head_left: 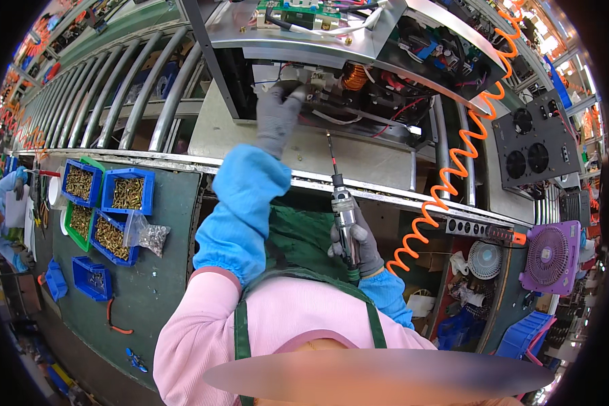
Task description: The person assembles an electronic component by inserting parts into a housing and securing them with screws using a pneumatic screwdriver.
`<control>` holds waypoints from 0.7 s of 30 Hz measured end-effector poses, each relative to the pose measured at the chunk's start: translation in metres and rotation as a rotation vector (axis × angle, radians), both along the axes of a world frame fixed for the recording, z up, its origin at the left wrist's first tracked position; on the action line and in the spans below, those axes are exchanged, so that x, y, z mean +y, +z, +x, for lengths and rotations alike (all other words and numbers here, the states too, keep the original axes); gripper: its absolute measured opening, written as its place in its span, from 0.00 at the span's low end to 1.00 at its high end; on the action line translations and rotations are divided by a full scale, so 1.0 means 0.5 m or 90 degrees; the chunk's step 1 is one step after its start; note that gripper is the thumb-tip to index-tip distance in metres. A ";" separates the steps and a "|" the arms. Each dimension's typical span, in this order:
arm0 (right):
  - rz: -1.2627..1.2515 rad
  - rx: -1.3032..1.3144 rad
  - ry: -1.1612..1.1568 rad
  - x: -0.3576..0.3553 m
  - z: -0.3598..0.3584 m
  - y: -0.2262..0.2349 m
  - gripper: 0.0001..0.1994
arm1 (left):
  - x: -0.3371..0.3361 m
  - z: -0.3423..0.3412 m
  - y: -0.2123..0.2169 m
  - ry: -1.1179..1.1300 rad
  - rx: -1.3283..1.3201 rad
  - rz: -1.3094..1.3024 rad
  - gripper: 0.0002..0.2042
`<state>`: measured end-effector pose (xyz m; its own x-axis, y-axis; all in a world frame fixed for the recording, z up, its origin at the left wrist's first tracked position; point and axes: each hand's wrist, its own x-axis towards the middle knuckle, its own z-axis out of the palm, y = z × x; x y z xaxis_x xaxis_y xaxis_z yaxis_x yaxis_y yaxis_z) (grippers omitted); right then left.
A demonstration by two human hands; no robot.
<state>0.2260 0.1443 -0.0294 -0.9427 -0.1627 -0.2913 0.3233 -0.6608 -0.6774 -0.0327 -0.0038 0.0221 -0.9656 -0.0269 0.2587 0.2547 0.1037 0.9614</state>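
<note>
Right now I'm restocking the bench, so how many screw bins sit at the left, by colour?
Blue bins with brass screws: 3
Green bins with brass screws: 1
Blue bins lower down, contents unclear: 2
Total: 6

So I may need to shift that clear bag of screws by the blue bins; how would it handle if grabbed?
The clear bag of screws would probably sag, since its film looks thin and crumpled. It seems heavy for its size, being packed with metal. Lying slumped on the green bench, it should slide, not roll.
</note>
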 end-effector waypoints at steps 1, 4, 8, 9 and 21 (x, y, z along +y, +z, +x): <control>0.035 -0.016 -0.004 0.000 -0.002 0.007 0.49 | -0.019 -0.003 -0.005 -0.055 -0.067 0.047 0.12; 0.038 -0.024 0.003 -0.006 -0.011 0.009 0.49 | -0.066 -0.011 -0.022 -0.099 -0.079 0.073 0.14; 0.013 -0.001 0.027 -0.015 -0.027 -0.002 0.48 | -0.105 -0.040 -0.073 -0.114 -0.012 0.023 0.14; 0.012 -0.002 0.027 -0.018 -0.033 0.002 0.48 | -0.112 -0.049 -0.088 -0.099 0.035 -0.026 0.13; 0.088 -0.023 0.062 -0.049 -0.094 0.047 0.53 | -0.083 -0.056 -0.110 0.034 0.092 -0.197 0.14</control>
<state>0.1790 0.1195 -0.0057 -0.9127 -0.2087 -0.3512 0.4075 -0.5268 -0.7459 -0.0606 -0.0454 -0.0328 -0.9176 0.0244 0.3969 0.3726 0.4010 0.8369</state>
